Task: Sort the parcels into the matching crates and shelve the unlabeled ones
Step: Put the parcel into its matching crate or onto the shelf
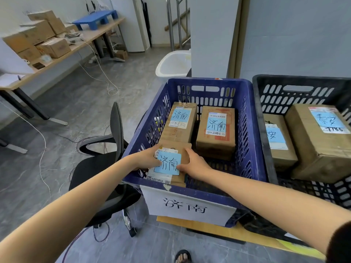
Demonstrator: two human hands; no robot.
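Head camera view, looking down. In the lower centre of the frame, a flat cardboard parcel (169, 164) with a blue handwritten note sits at the lower left corner of a blue crate (255, 130). Both hands grasp it: the left hand (146, 158) holds its left edge and the right hand (195, 164) its right edge, with both thumbs lying on the note. Whether the parcel rests on the crate floor cannot be told.

A white paper sign (188, 204) on the crate front bears the same characters as the note. Two more boxes (216, 133) with matching notes lie further up in the crate. To the right stands a black crate (266, 120) holding two boxes with different notes. An office chair (106, 164) stands to the left. In the upper left, a counter (91, 37) carries stacked cartons (38, 35).
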